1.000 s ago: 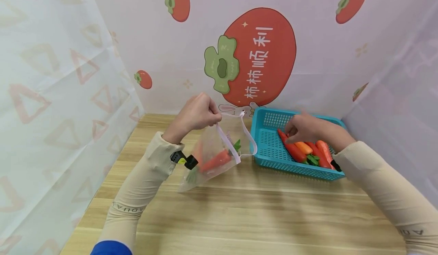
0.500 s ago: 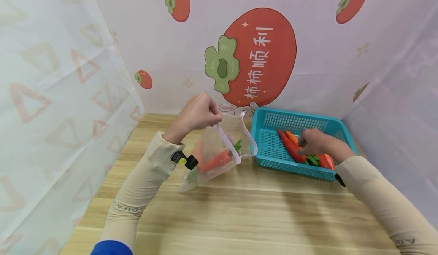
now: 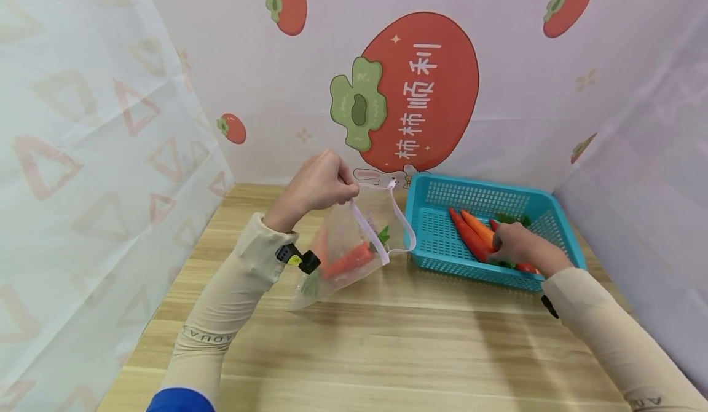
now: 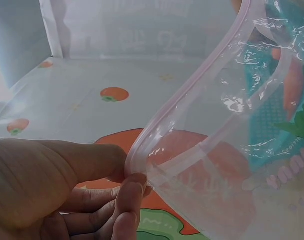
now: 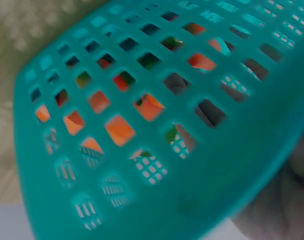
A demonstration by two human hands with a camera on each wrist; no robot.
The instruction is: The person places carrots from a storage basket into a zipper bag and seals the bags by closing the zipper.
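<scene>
L hand (image 3: 319, 184) pinching clear plas. bag (image 3: 367, 232), R hand (image 3: 517, 244) in perf. basket (image 3: 459, 269), fingers unclear

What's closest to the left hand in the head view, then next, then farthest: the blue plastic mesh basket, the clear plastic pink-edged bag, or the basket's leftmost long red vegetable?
1. Clear plastic pink-edged bag: pinched by the left hand.
2. Blue plastic mesh basket: to the hand's right.
3. Long red vegetable: farther right, inside the basket.

Two hands (image 3: 318, 184), one clear bag (image 3: 344, 230) at centre, at least two bagged vegetables (image 3: 348, 262), one turquoise basket (image 3: 434, 230) at right, at least three basketed vegetables (image 3: 468, 235).
</scene>
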